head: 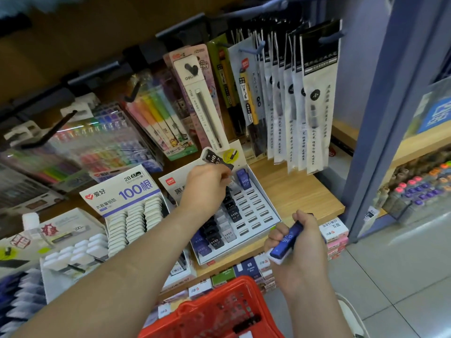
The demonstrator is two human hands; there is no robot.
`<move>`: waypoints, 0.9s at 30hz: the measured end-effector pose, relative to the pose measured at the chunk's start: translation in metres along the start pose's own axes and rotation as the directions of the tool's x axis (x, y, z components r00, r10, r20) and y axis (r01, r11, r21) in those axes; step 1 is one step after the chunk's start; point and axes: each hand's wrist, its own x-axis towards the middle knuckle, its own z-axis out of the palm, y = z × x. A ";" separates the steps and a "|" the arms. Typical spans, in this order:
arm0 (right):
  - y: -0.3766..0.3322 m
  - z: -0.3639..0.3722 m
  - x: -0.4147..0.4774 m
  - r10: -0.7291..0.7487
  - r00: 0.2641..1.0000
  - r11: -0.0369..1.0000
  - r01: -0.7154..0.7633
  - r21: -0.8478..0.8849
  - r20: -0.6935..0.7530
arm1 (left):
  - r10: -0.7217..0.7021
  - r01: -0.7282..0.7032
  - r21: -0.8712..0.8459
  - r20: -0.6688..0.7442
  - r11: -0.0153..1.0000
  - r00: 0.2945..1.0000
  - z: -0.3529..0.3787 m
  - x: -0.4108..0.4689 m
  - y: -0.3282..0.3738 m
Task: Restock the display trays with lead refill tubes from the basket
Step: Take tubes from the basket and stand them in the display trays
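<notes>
Both hands loaded at display tray point(259, 215).
Left hand point(206, 189) fingers point(220, 173) pinch black HB tube point(216, 158) above it; right hand point(299, 247) fingers point(275, 237) clench blue tubes point(287, 241), basket point(207, 311) below.

A red grid-patterned basket point(207, 313) lies below the white display tray point(258, 206) of black, grey and blue lead refill tubes point(212, 237) on a wood-grain shelf point(300, 191).

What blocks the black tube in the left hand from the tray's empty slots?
Nothing visible. The left hand holds the black tube above the back of the display tray. The empty slots on its right side lie uncovered. The right hand, gripping a blue tube, is off the front corner.
</notes>
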 end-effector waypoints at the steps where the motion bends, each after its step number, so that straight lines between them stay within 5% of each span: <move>1: -0.001 -0.001 0.001 0.002 1.000 1.000 -0.002 0.014 0.009 | 0.011 -0.011 0.024 0.018 1.000 1.000 0.004 0.002 -0.001; 10: -0.002 0.001 0.000 0.032 0.997 0.996 -0.038 0.082 0.071 | 0.041 -0.072 0.176 0.172 0.982 0.984 0.013 0.018 -0.007; 22: -0.003 0.007 -0.007 -0.018 0.968 0.997 -0.003 0.082 0.249 | -0.026 0.000 0.237 0.106 0.971 0.994 0.020 0.017 0.009; 25: 0.000 0.011 -0.011 -0.016 0.950 0.999 0.000 0.050 0.312 | -0.160 0.171 -0.143 0.087 0.975 0.983 -0.005 -0.011 0.027; 27: 0.003 0.014 -0.014 -0.002 0.932 1.000 -0.003 0.014 0.363 | -0.283 0.390 -0.498 0.278 0.775 0.918 -0.024 -0.041 0.040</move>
